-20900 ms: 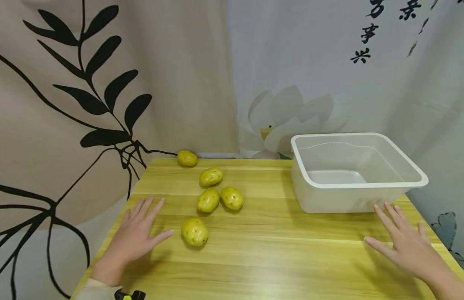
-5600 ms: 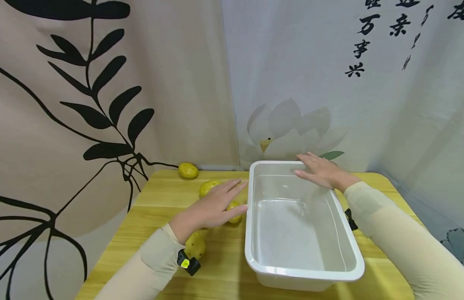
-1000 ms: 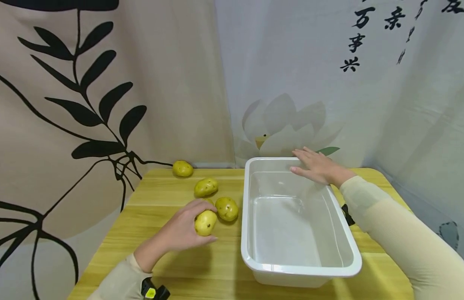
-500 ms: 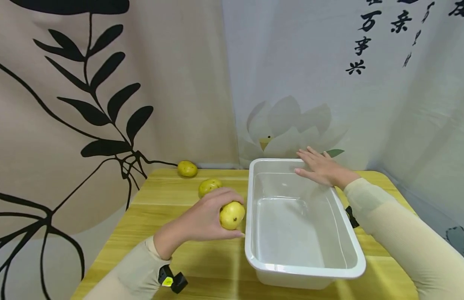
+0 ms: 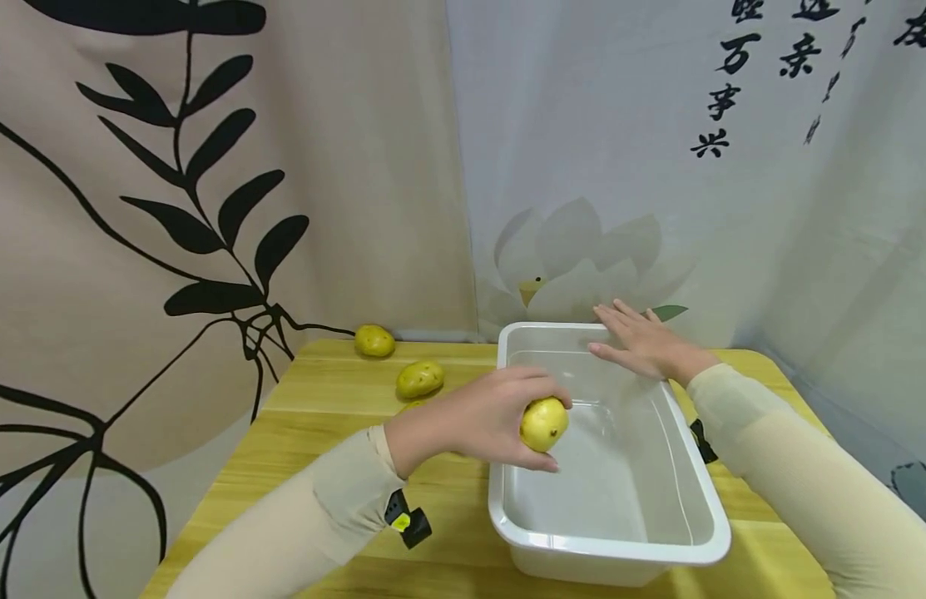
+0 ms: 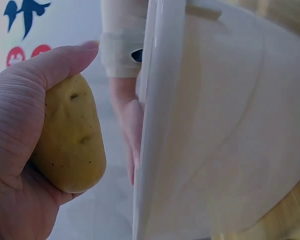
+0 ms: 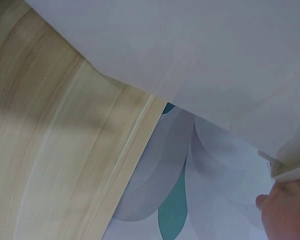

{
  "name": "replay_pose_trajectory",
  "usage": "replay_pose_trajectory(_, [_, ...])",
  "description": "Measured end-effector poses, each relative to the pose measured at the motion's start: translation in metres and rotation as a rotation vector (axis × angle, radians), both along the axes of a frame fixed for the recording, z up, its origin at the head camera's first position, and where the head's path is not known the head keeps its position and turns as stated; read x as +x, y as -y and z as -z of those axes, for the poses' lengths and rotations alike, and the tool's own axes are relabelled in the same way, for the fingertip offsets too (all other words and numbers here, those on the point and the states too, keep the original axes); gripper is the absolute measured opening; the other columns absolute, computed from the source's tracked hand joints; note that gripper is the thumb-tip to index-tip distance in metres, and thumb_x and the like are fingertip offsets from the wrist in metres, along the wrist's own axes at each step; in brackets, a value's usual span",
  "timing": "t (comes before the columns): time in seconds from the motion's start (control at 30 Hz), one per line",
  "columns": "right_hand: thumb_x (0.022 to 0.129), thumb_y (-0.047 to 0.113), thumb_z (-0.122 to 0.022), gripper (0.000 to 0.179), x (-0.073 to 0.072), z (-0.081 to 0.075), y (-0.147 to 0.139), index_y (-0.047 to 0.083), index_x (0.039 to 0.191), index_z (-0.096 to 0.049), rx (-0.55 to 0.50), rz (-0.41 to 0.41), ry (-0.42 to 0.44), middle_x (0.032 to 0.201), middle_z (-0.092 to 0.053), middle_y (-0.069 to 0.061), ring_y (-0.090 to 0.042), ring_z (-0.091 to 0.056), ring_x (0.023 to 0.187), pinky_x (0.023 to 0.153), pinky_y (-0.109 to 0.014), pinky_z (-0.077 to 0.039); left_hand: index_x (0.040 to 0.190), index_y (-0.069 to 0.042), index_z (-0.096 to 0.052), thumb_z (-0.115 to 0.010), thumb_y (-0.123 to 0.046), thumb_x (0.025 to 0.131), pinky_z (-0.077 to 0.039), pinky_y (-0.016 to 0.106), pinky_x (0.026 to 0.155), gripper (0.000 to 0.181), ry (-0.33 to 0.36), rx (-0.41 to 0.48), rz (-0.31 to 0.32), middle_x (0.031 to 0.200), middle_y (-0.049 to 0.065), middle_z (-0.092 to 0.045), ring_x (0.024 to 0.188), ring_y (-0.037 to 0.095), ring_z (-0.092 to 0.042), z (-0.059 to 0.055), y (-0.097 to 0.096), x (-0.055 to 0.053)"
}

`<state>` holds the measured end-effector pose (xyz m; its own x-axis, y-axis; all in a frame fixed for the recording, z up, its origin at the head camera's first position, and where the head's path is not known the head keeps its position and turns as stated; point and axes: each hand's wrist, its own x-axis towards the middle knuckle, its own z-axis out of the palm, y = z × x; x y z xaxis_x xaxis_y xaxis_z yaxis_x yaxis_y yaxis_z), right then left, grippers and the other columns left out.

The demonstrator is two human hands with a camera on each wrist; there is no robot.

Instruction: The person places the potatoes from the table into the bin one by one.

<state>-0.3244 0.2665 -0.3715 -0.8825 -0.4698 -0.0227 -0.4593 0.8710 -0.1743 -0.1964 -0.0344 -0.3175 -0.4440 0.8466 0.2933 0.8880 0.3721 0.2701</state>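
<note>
My left hand (image 5: 500, 416) grips a yellow potato (image 5: 545, 424) between curled fingers and thumb, above the left part of a white plastic bin (image 5: 608, 553). In the left wrist view the potato (image 6: 75, 137) shows dark specks and small dents, beside the bin's rim (image 6: 162, 115). My right hand (image 5: 646, 341) rests on the far right corner of the bin's rim, its fingers extended. The right wrist view shows only part of that hand (image 7: 287, 212) at the rim.
On the wooden table (image 5: 320, 433) lie a potato (image 5: 374, 341) at the back edge and another potato (image 5: 420, 379) nearer. A sliver of a further potato (image 5: 413, 406) shows behind my left arm, which hides what is below it. A printed curtain (image 5: 373, 166) hangs behind the table.
My left hand has picked up a potato from the table and carried it right, over the rim to above the bin. My right hand stays at the rim.
</note>
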Motion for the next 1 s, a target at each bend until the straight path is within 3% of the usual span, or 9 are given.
replay_pose_trajectory(0.43, [0.095, 0.066, -0.032, 0.084, 0.0, -0.002, 0.0, 0.01, 0.155, -0.011, -0.007, -0.002, 0.01, 0.159, -0.01, -0.014, -0.035, 0.0, 0.146, 0.108, -0.065, 0.003, 0.114, -0.017, -0.059, -0.08, -0.047, 0.074, -0.042, 0.014, 0.067, 0.054, 0.144, -0.253, 0.099, 0.089, -0.012, -0.055, 0.08, 0.003, -0.051, -0.021, -0.054, -0.02])
replay_pose_trajectory(0.57, [0.095, 0.066, -0.033, 0.084, 0.001, -0.003, 0.0, 0.011, 0.155, -0.013, -0.011, -0.005, 0.02, 0.159, -0.011, -0.014, -0.034, 0.001, 0.146, 0.109, -0.065, 0.003, 0.115, -0.017, -0.059, -0.079, -0.048, 0.074, -0.044, 0.015, 0.064, 0.054, 0.199, -0.325, 0.084, 0.087, -0.011, -0.057, 0.076, 0.003, -0.053, -0.023, -0.07, -0.026])
replay_pose_trajectory(0.83, [0.095, 0.065, -0.034, 0.083, 0.003, -0.002, 0.0, 0.01, 0.155, -0.013, -0.011, -0.018, 0.018, 0.159, -0.011, -0.014, -0.035, 0.0, 0.146, 0.109, -0.065, 0.001, 0.11, -0.024, -0.056, -0.078, -0.049, 0.074, -0.046, 0.017, 0.065, 0.049, 0.33, -0.495, 0.064, 0.09, -0.01, -0.058, 0.075, 0.003, -0.055, -0.013, -0.104, -0.031])
replay_pose_trajectory(1.0, [0.097, 0.062, -0.035, 0.081, 0.002, -0.001, 0.0, 0.008, 0.154, -0.015, -0.027, -0.031, -0.001, 0.159, -0.012, -0.015, -0.036, -0.001, 0.145, 0.108, -0.066, 0.001, 0.112, -0.025, -0.056, -0.079, -0.049, 0.074, -0.046, 0.016, 0.066, 0.051, 0.368, -0.546, 0.069, 0.094, -0.011, -0.058, 0.077, 0.002, -0.055, 0.001, -0.123, -0.032])
